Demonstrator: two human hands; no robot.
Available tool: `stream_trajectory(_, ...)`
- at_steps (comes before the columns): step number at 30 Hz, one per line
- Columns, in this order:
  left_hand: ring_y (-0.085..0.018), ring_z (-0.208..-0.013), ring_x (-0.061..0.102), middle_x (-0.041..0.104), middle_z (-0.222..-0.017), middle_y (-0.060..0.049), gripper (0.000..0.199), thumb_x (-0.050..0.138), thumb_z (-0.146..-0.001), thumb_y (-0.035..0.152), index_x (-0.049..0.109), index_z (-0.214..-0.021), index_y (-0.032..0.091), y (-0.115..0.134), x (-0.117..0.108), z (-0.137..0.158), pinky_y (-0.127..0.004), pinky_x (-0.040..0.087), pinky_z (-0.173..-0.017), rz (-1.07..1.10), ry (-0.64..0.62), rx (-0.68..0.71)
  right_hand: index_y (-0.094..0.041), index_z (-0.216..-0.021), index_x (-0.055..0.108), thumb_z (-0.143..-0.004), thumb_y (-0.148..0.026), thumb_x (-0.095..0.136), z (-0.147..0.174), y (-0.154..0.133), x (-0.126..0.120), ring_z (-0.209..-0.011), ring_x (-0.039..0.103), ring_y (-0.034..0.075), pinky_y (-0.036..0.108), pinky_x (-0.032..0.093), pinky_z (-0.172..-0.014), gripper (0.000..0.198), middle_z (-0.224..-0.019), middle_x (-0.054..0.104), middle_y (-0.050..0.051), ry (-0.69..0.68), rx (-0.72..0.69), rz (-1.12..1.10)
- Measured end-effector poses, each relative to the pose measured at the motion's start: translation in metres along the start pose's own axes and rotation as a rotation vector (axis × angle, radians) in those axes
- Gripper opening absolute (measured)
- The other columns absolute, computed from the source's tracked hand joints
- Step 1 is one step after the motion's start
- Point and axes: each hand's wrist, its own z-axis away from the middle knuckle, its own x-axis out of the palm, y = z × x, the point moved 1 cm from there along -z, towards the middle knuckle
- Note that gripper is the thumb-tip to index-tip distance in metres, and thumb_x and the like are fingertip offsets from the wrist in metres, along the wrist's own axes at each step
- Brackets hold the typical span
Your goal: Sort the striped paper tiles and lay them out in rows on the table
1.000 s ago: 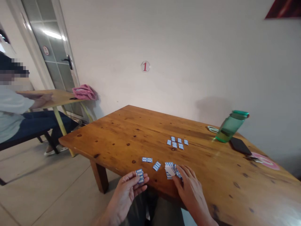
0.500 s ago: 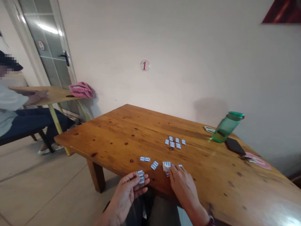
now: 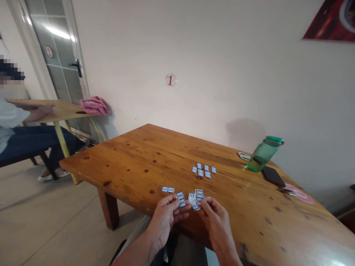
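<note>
Between its thumb and fingers, my left hand (image 3: 168,216) pinches a small label sheet (image 3: 180,200) with blue-edged white strips. My right hand (image 3: 217,218) is closed on a similar label sheet (image 3: 199,194), held upright by its lower right side. The two hands are close together over the near table edge. Just beyond and below them lies a loose pile of label pieces (image 3: 192,199), partly covered by the right hand's sheet. A flat label sheet (image 3: 168,189) rests to the left of the pile. Farther back, several small label sheets (image 3: 200,173) lie in a cluster.
A green bottle (image 3: 264,154) leans at the right rear beside a dark phone-like slab (image 3: 273,176) and a white coiled cable (image 3: 244,156). Scissors (image 3: 287,191) lie by a pink round sticker (image 3: 301,194). At left, a person sits at another table (image 3: 66,109).
My left hand has moved right, toward the right hand, with its label sheet. My right hand has lifted a label sheet from the pile. The view has shifted slightly.
</note>
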Motion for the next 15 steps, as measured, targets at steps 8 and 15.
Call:
stream_trajectory(8, -0.021, -0.076, 0.066, 0.07, -0.08, -0.009, 0.006, 0.063, -0.07, 0.016, 0.06, -0.074, 0.013, -0.005, -0.003, 0.0, -0.03, 0.05, -0.069, -0.062, -0.113, 0.042, -0.017, -0.059, 0.055, -0.061, -0.043, 0.068, 0.02, 0.005, 0.007, -0.049, 0.041, 0.009, 0.02, 0.036, -0.047, 0.029, -0.053, 0.048, -0.004, -0.116, 0.009, 0.083)
stream_trajectory(15, -0.021, -0.073, 0.066, 0.07, -0.079, -0.008, 0.015, 0.068, -0.063, 0.02, 0.065, -0.075, 0.013, -0.006, -0.001, 0.0, -0.032, 0.05, -0.072, -0.145, -0.128, 0.087, -0.018, -0.056, 0.052, -0.063, -0.046, 0.064, 0.018, 0.006, 0.015, -0.047, 0.036, 0.009, 0.021, 0.03, -0.044, 0.032, -0.049, 0.043, -0.005, -0.127, -0.053, 0.209)
